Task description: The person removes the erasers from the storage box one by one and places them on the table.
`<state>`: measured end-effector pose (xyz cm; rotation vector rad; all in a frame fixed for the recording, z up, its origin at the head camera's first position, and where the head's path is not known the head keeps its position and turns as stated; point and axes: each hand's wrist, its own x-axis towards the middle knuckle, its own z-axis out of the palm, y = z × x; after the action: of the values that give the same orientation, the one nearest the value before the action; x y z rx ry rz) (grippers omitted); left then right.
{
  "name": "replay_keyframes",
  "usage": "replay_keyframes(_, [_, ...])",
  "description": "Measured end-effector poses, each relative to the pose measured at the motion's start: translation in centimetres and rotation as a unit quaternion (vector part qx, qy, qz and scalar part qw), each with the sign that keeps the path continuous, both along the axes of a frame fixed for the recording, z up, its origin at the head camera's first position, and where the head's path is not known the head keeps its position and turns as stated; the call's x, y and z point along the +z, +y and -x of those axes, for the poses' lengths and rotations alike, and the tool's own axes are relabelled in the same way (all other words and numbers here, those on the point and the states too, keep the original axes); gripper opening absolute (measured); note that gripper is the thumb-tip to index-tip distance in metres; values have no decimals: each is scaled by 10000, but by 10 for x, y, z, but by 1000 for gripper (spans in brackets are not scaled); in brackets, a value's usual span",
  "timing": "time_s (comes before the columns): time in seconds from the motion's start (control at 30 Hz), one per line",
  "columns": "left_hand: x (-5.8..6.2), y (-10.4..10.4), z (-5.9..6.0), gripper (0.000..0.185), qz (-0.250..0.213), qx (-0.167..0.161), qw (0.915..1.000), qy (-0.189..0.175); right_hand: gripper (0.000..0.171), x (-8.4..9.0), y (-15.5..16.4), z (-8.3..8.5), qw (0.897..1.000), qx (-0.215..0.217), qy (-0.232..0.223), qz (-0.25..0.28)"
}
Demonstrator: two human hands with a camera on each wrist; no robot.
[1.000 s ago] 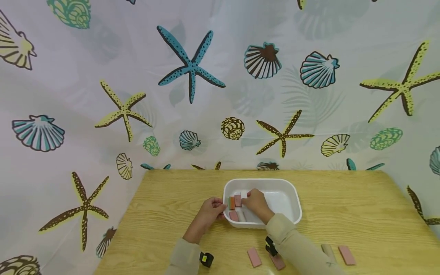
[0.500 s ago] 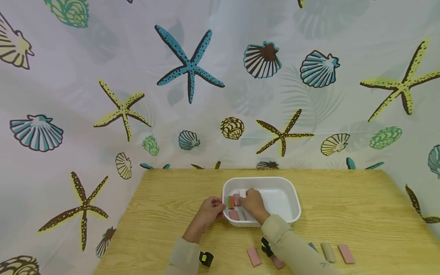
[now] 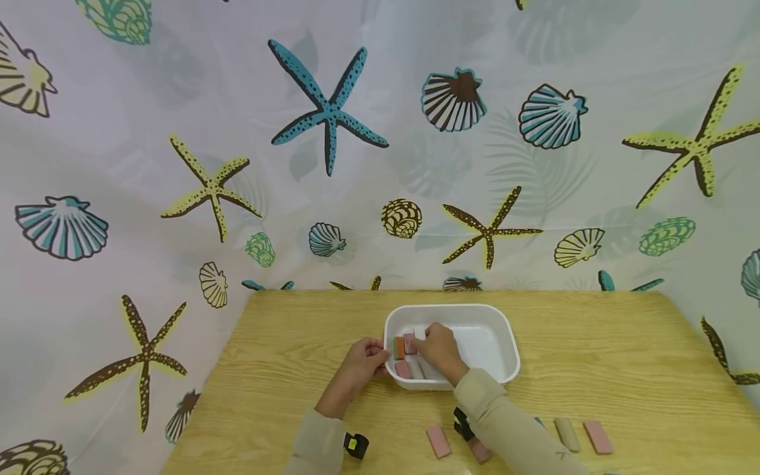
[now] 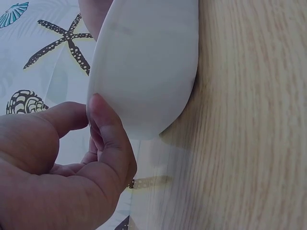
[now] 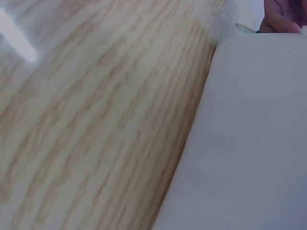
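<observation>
A white plastic tub stands mid-table. My left hand pinches its left rim; the left wrist view shows the thumb pressed on the tub's outer wall. My right hand reaches into the tub's left half, its fingers bent down onto a row of small blocks. There I see an orange-green block, a pink block, a white block, another pink block and a grey block. The palm hides whether it grips one.
Loose blocks lie on the wooden table near its front edge: a pink one, another pink one by my right sleeve, an olive-grey one and a pink one. A seashell-print curtain hangs behind.
My right hand has shifted slightly left and deeper over the blocks in the tub. The left hand has kept its hold on the rim.
</observation>
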<state>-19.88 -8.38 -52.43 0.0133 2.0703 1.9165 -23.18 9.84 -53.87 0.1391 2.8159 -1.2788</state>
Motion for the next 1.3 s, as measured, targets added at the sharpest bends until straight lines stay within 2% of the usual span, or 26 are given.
replay_keyframes(0.03, [-1,0,0,28,-7,-4,10000,-8,32,0,1,0,10000,-4,-27,19])
replay_keyframes(0.1, [-10,0,4,29,18,21,10000,-41,33,0,5,-1,9999,14,-108,58])
replay_keyframes(0.17, [-15,0,5,29,55,62,10000,-36,34,0,9,-3,9998,69,-150,113])
replay_keyframes(0.27, [-17,0,5,28,153,123,9998,-57,33,3,16,-6,9995,190,-139,225])
replay_keyframes(0.4, [-17,0,4,27,225,134,9996,-106,30,8,25,-12,9966,207,-269,756])
replay_keyframes(0.57, [-15,-1,3,26,235,172,9995,-122,28,18,35,-22,9833,209,-587,1710])
replay_keyframes(0.7, [-13,-1,2,27,215,177,9996,-92,29,31,43,-32,9725,237,-754,2191])
replay_keyframes(1.0, [-12,0,2,28,84,164,9998,-91,33,48,71,-52,9566,343,-949,2735])
replay_keyframes(1.2, [-10,2,2,29,84,133,9998,-96,41,51,96,-65,9572,278,-1008,2697])
replay_keyframes(1.3, [-4,3,1,29,137,141,9998,-89,44,54,107,-72,9562,281,-1028,2725])
